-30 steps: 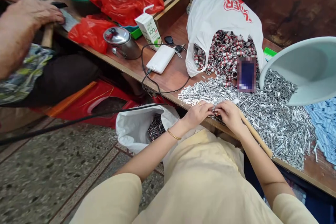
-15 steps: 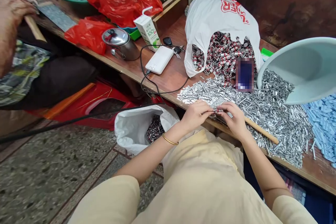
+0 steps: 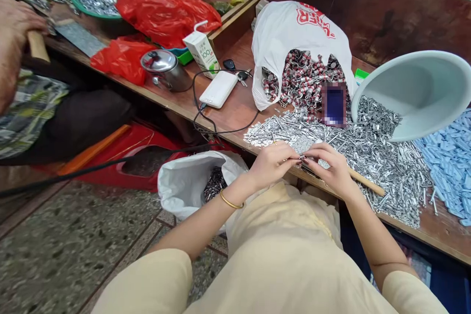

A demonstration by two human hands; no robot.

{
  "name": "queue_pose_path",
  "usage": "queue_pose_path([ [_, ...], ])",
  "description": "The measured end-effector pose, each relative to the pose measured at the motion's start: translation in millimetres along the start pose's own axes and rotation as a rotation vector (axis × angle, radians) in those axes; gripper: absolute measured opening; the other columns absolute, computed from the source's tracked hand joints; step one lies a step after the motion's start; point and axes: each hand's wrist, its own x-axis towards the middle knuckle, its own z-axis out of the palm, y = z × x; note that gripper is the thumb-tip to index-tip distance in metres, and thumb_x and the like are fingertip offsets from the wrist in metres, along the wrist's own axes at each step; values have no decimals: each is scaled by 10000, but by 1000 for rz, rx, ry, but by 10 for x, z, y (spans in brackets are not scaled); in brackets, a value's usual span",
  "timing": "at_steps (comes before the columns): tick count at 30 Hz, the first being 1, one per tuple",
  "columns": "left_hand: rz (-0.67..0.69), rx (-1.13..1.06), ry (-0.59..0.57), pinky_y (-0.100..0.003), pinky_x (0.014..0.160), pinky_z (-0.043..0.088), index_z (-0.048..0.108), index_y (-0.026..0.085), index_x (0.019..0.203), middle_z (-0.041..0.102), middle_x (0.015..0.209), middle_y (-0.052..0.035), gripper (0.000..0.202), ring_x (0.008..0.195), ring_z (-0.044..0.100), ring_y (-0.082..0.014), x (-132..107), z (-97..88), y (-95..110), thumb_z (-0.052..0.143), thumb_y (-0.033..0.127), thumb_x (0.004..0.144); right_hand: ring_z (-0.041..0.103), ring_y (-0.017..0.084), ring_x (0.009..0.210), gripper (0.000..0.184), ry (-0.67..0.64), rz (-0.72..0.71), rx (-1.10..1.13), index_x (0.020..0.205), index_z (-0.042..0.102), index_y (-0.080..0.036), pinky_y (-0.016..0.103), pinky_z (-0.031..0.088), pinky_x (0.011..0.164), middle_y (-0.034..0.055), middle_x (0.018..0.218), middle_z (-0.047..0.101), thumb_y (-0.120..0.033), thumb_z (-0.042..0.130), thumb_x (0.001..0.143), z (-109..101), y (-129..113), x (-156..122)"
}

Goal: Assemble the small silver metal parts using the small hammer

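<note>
My left hand [image 3: 270, 163] and my right hand [image 3: 329, 169] meet at the front edge of the wooden bench [image 3: 239, 103], their fingertips pinched together on a small metal part [image 3: 302, 159]. A wooden stick [image 3: 364, 182] lies under my right hand and points right. Behind the hands spreads a heap of small silver metal pieces [image 3: 368, 152]. A white plastic bag [image 3: 298, 34] further back is full of red-and-silver assembled parts [image 3: 301, 81].
A pale tipped basin [image 3: 415, 93] and blue plastic pieces [image 3: 449, 157] lie at right. A power bank [image 3: 219, 90] with cable, keys, a drink carton [image 3: 201, 53], a steel pot [image 3: 164, 68] and red bags [image 3: 165, 7] sit left. A white sack [image 3: 191, 181] stands on the floor. Another person's hand [image 3: 14, 29] holds a wooden handle far left.
My hands have stayed pinched on the small part at the bench edge, shifting slightly. The other person's hand at far left has moved back with its wooden handle.
</note>
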Motion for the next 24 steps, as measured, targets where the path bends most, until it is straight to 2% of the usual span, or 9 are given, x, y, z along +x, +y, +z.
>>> queue_pose_path([
  [3,127,59,-51,-302,751,491,692,173,880,720,807,-47,226,770,626,-156,19,-31,-10,529,230,1026,682,200,937,157,29,-21,-13,1070,747,-264,376,578,832,59,1012,708,-253,620,979,18,6,-56],
  [7,216,208,-182,-287,701,456,649,169,797,641,740,-38,318,743,571,-159,30,-60,-31,456,205,1048,689,206,913,159,31,-27,-27,1065,752,-271,389,590,819,58,988,717,-255,620,977,83,46,-150],
  [11,293,268,-281,-290,718,459,622,167,789,620,748,-35,282,778,562,-175,52,-115,-31,469,149,1025,695,199,923,164,17,-20,-17,1091,741,-270,382,601,821,61,1015,720,-253,620,982,126,76,-217],
  [15,291,225,-343,-279,712,458,622,172,803,617,773,-33,267,784,552,-174,98,-197,-16,465,94,1005,702,202,938,180,-22,-11,-19,1112,734,-273,381,609,820,69,1035,721,-266,597,996,150,94,-232],
  [24,277,266,-410,-296,716,446,621,170,821,631,808,-41,263,812,552,-194,133,-252,-7,453,48,982,698,203,945,173,3,3,-7,1105,729,-263,373,599,828,73,1036,715,-245,604,987,189,93,-219],
])
